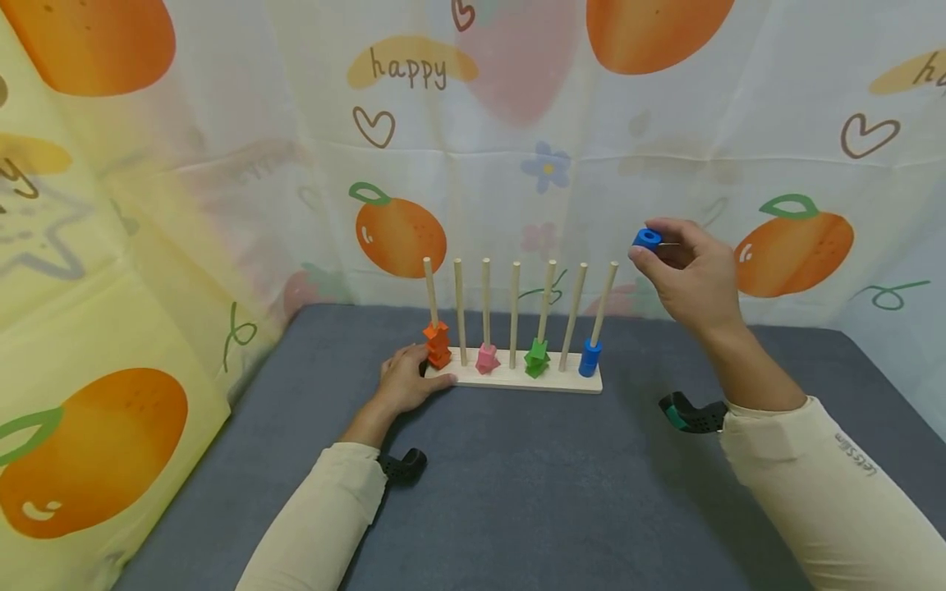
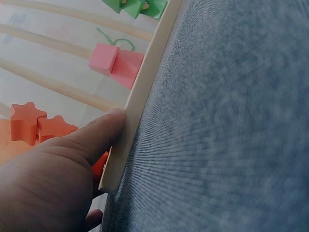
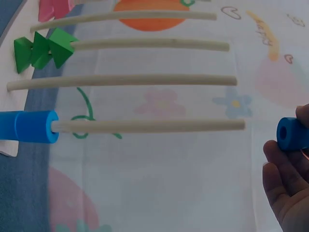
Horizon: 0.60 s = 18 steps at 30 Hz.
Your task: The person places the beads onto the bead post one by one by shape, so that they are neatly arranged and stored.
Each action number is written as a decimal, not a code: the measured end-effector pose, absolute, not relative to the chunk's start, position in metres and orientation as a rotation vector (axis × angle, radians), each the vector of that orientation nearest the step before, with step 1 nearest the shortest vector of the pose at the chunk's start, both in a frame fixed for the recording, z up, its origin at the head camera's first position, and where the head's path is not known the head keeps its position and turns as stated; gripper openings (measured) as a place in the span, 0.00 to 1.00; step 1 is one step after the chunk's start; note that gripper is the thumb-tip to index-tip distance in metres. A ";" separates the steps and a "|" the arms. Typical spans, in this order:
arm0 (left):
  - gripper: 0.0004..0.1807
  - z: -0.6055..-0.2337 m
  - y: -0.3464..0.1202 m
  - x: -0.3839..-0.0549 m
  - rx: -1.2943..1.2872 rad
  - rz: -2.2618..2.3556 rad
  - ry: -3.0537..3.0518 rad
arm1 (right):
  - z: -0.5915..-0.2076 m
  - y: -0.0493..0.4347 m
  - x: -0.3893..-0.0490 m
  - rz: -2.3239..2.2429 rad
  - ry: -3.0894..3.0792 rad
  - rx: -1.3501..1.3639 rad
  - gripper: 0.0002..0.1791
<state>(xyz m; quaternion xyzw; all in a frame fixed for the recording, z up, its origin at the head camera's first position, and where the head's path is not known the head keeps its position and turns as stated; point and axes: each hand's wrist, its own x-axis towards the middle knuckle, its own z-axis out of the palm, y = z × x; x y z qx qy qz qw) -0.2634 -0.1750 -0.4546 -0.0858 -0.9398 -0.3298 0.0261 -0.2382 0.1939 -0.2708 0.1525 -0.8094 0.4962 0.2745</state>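
A pale wooden stand (image 1: 510, 383) with several upright pegs sits on the table. My left hand (image 1: 405, 379) grips its left end, the thumb lying on the base by the front edge and the other fingers partly hidden behind. Up to the right of the stand, my right hand (image 1: 698, 279) pinches a blue cylinder bead (image 1: 647, 239) between thumb and fingers; its hole shows. This bead is apart from the tip of the rightmost peg (image 3: 149, 126). Two blue cylinders (image 1: 590, 359) are stacked low on that peg. Orange star beads (image 1: 438, 345) are on the leftmost peg, beside my left hand.
Pink beads (image 1: 487, 359) and green triangular beads (image 1: 537, 359) sit on other pegs, with bare pegs between the colours. A dark grey cloth (image 1: 532, 492) covers the table. Behind it hangs a curtain (image 1: 310, 213) printed with oranges. Black wrist straps (image 1: 698, 414) stick out from both sleeves.
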 end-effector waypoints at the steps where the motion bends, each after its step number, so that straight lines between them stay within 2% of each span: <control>1: 0.35 -0.455 -0.175 -0.263 -0.265 -1.020 -2.905 | -0.272 0.192 -0.240 1.333 -2.181 0.413 0.22; 18: 0.36 -0.456 -0.175 -0.263 -0.271 -1.019 -2.904 | -0.294 0.181 -0.258 1.335 -2.277 0.414 0.24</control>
